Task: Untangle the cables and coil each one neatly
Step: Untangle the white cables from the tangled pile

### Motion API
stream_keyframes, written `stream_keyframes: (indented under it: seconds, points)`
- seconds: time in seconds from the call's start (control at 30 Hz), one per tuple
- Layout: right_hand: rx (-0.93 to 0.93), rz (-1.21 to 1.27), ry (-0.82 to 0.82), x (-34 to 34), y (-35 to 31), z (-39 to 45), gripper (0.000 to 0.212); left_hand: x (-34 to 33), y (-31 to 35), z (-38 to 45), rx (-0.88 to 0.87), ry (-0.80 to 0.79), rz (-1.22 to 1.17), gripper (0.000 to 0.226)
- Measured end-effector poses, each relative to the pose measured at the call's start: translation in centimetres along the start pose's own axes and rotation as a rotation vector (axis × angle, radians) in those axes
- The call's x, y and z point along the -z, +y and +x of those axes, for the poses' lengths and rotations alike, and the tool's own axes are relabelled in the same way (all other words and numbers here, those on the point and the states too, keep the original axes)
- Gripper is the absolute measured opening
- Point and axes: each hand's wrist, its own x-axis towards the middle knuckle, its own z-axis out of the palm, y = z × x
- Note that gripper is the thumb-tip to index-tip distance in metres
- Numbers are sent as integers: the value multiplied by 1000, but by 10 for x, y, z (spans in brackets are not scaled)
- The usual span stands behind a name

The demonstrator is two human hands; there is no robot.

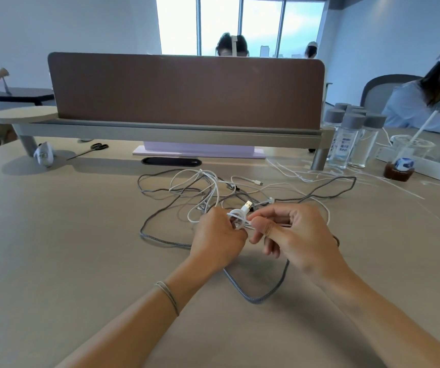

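Note:
A tangle of white cables [203, 181] and grey braided cables [160, 241] lies on the beige table [54, 235]. My left hand [217, 239] grips a small loop of white cable, and its USB plug [246, 207] sticks up between my hands. My right hand [293, 235] pinches the same white cable [236, 216] with thumb and forefinger, close to my left hand. A thick grey braided cable [256, 297] loops under both wrists. Another white plug end [256, 181] lies farther back in the tangle.
A brown divider panel [187, 88] on a raised shelf closes off the far side. Scissors [95, 147] lie at the left. Several clear bottles [349, 139] and a plastic cup [410, 150] stand at the right. People sit behind and to the right.

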Motion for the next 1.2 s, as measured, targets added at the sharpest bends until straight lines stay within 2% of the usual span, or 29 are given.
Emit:
stream_keyframes:
  seconds: [0.13,0.23,0.3,0.4,0.53,0.57,0.67,0.8,0.9,1.0,1.13,1.2]
  points:
    - [10,-85,-35,-5,1,-4,15,2,4,-5,-39,-51,22,13]
    - [-25,-127,-71,-5,2,-4,18,5,10,-4,-56,-161,-134,21]
    - [-66,-132,-79,1,4,-1,17,11,14,-3,24,-239,-268,14]
    - [-139,-99,-104,12,7,4,15,18,15,-1,171,-419,-481,30]
    - [-172,-96,-142,18,6,6,12,25,20,-4,267,-593,-729,12]
    - [-166,-90,-135,19,6,7,12,25,21,-4,283,-610,-776,18]
    - [-142,-67,-130,23,3,8,11,24,20,-3,283,-589,-826,32]
    - [-167,3,-180,25,-1,6,13,20,19,-4,220,-526,-852,29]
    - [-260,179,-238,33,-4,7,31,22,19,-4,175,-517,-872,28]
    - [-346,436,-282,43,-3,9,44,24,21,-4,170,-533,-936,14]
    - [-271,500,-318,43,-2,7,31,24,20,-4,141,-556,-996,16]
    - [-256,597,-369,43,-3,7,35,25,21,-4,133,-579,-1051,18]
